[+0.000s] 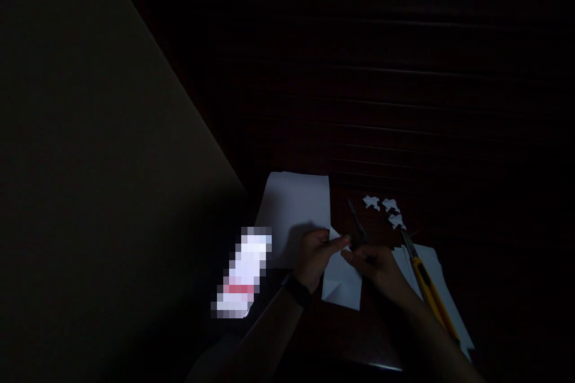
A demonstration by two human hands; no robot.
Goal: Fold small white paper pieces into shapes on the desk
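The scene is very dim, and that is the first hazard. The left hand [314, 257], with a dark band at its wrist, pinches the upper corner of a small folded white paper piece [342, 288] between thumb and fingertips. The paper sits at the lower middle of the view, over the dark wooden surface [404, 131]. The right hand [376, 266], at 3 o'clock of the left, is closed around what looks like a pair of dark metal scissors [356, 222], blades pointing toward 11 o'clock just beside the pinched corner.

With so little light the blades barely stand out from the surface, so a cut could run off line or nip the left fingertips, which lie very near the steel. Held by one corner only, the paper could also twist or tear as the blades bite.

A yellow plastic utility knife [429, 287] lies on a white paper sheet [431, 260] at 4 o'clock of the right hand, close beside the forearm. A grey tip shows at its far end, so the blade may be out, and a sweep of the arm could catch it.

Three small white paper cut-outs [390, 206] at 1 o'clock are light enough to scatter. A larger white paper sheet [296, 209] lies at 11 o'clock of the left hand.
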